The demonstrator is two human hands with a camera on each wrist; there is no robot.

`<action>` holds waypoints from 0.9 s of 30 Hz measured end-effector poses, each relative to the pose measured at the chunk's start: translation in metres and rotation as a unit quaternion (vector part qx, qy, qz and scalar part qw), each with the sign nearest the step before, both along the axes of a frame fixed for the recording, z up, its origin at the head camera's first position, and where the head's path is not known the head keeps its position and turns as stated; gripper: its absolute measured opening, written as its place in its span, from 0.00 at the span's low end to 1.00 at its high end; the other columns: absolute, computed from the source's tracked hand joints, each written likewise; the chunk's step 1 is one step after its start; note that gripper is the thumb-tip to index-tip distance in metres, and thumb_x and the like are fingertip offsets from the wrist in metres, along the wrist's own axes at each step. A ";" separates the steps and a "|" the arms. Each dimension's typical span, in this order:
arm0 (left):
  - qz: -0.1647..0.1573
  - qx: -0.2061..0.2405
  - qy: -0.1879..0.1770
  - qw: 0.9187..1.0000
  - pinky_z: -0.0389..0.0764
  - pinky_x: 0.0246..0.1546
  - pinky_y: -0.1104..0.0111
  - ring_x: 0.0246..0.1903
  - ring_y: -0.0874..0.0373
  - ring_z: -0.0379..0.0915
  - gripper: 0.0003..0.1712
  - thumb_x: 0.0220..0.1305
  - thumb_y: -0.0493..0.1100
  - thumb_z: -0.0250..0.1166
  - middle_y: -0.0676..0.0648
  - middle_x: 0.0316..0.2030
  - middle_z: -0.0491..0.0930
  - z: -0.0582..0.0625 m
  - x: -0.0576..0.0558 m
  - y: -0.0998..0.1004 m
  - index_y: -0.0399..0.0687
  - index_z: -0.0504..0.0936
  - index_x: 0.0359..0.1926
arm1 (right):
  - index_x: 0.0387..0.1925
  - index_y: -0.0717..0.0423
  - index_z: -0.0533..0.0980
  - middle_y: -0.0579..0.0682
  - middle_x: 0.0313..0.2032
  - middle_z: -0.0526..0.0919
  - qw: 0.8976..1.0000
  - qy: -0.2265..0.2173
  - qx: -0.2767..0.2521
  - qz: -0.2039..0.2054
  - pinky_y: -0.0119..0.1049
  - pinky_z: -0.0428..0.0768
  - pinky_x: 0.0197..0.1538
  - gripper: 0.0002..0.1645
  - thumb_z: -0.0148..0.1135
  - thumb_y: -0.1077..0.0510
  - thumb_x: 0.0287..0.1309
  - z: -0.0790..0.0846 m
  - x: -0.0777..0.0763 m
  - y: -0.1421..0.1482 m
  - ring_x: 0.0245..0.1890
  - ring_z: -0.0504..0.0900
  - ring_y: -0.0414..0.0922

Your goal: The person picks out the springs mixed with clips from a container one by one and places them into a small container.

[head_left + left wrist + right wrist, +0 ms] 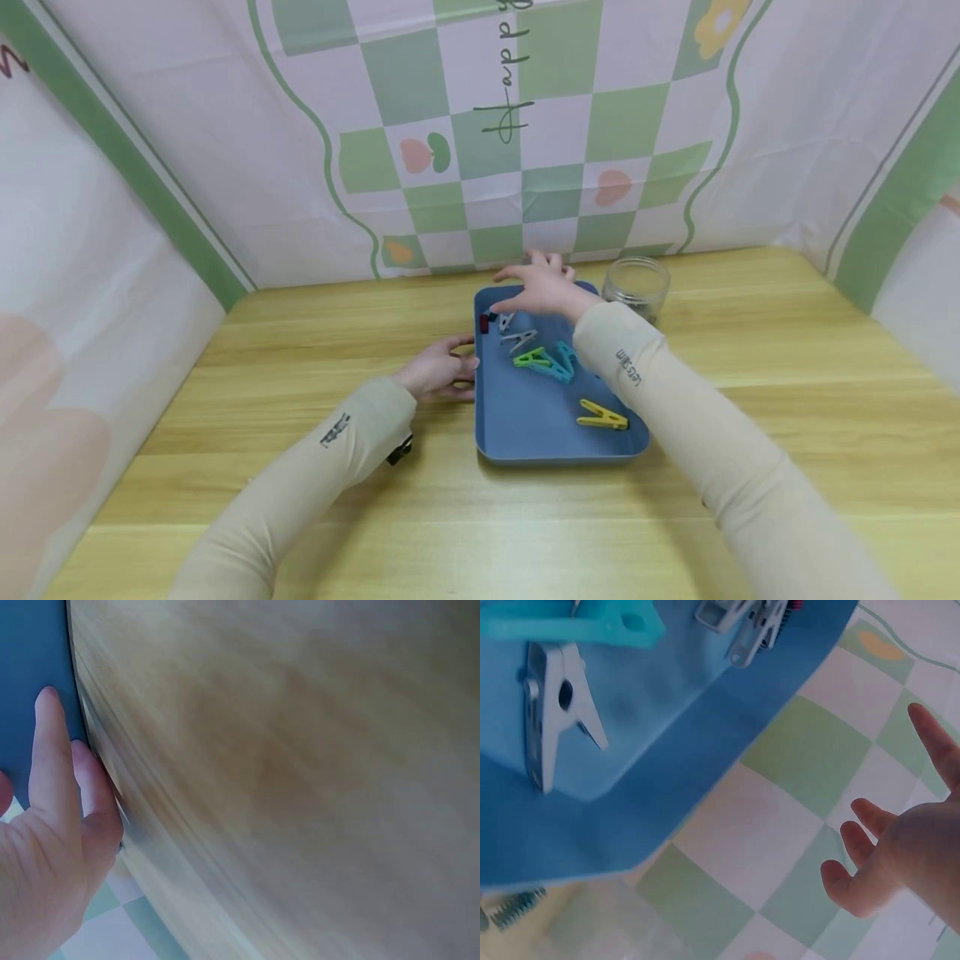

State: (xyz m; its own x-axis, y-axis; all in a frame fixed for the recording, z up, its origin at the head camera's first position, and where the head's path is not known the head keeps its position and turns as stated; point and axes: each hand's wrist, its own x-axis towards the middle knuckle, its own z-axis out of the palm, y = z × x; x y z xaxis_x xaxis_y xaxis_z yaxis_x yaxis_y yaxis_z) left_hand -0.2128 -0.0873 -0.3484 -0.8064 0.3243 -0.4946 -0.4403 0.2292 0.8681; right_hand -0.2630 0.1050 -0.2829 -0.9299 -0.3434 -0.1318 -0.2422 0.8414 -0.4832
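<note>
A blue tray [525, 437] lies on the wooden table with several clothespins in it. Yellow [602, 416], green [531, 358] and blue [553, 367] clothespins show there, along with grey ones [519, 340]. Against the tray's left side rests my left hand [442, 369]; the left wrist view shows its fingers [52, 750] extended along the tray wall. My right hand [546, 292] hovers over the tray's far end with fingers spread, holding nothing visible. In the right wrist view, a grey clothespin [559, 701] lies near a tray corner, away from this hand [907, 859].
A clear round jar [637, 283] stands just beyond the tray's far right corner, with dark contents partly hidden by the right sleeve [622, 350]. A small dark red item [483, 323] lies at the tray's left edge. Checkered cloth [555, 192] hangs behind the table.
</note>
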 end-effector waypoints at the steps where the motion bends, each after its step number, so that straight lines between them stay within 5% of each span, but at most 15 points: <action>1: 0.000 0.000 0.000 1.000 0.81 0.44 0.61 0.50 0.50 0.75 0.32 0.72 0.37 0.49 0.37 0.55 0.74 0.000 0.000 0.000 0.51 0.51 0.73 | 0.64 0.46 0.69 0.63 0.73 0.36 1.000 -0.003 0.001 0.002 0.65 0.43 0.64 0.35 0.62 0.41 0.57 -0.002 -0.001 -0.001 0.69 0.34 0.66; 16: -0.001 0.005 0.004 1.000 0.82 0.40 0.64 0.48 0.50 0.76 0.31 0.72 0.36 0.49 0.36 0.54 0.74 0.000 0.001 0.000 0.51 0.52 0.73 | 0.59 0.46 0.75 0.63 0.73 0.39 0.999 0.004 -0.009 -0.037 0.65 0.34 0.65 0.29 0.66 0.45 0.55 -0.026 -0.008 -0.018 0.70 0.33 0.62; 27: -0.004 0.008 0.000 1.000 0.82 0.41 0.64 0.49 0.50 0.76 0.31 0.72 0.36 0.49 0.37 0.54 0.74 0.000 0.002 0.000 0.51 0.52 0.73 | 0.66 0.41 0.67 0.61 0.74 0.30 0.992 -0.011 0.126 0.015 0.67 0.30 0.67 0.37 0.65 0.40 0.55 -0.036 -0.013 -0.021 0.71 0.28 0.64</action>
